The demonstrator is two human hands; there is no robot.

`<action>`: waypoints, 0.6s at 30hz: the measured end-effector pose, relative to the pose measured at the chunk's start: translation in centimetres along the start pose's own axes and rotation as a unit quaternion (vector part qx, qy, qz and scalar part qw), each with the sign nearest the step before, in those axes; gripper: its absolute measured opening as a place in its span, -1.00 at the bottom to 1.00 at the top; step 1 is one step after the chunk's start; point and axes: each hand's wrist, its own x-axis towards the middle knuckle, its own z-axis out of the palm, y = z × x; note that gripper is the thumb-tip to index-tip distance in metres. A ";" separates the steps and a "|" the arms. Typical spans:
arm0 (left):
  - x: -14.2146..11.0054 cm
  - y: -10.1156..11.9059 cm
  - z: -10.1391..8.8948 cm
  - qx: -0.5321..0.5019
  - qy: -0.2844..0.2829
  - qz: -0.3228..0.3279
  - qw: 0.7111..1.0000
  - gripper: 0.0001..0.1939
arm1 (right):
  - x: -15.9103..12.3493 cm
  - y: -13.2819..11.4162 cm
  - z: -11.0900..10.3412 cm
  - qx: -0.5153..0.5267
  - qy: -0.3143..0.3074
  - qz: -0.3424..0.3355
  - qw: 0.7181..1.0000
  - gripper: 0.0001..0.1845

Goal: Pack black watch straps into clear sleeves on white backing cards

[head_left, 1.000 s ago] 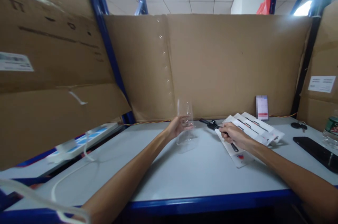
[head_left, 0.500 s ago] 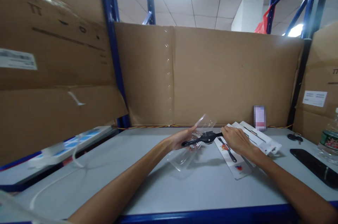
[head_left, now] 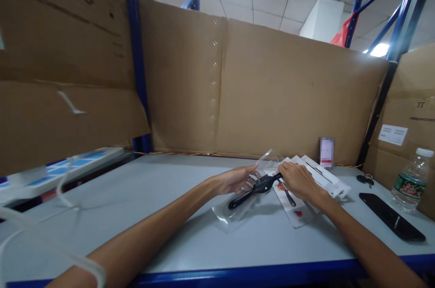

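Black and slim, the tool (head_left: 261, 186) is seen at the lower centre of the frame, tilted, its rounded handle end down to the left, a wider middle with small pale spots, and a narrow end up to the right. By the right hand (head_left: 297, 180) that narrow end is gripped, fingers closed over it. By the left hand (head_left: 236, 179) the clear plastic shell (head_left: 227, 220) is held, thumb along its upper edge, fingers curled about its side; the tool is held over the shell, though whether they touch cannot be told. Just right, a printed card (head_left: 288, 211) is partly covered by the right forearm; white packs (head_left: 331, 183) are overlapped behind. Farther toward the right edge: keys (head_left: 365, 180), a black flat object (head_left: 390, 216), a labelled bottle (head_left: 410, 184), upright.
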 end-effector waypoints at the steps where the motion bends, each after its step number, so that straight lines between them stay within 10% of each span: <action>1: 0.2 0.0 -0.3 -0.018 0.017 0.012 1.000 -0.48 | 0.0 0.4 0.2 0.020 -0.003 0.020 1.000 -0.83; 12: -0.1 0.4 0.8 -0.129 0.265 0.224 0.929 -0.64 | 1.1 1.4 2.3 0.369 0.138 0.154 0.906 -0.72; 18: 0.0 -0.4 1.9 -0.094 0.258 0.213 0.938 -0.65 | 1.7 1.1 1.0 0.610 0.306 0.228 0.694 -0.52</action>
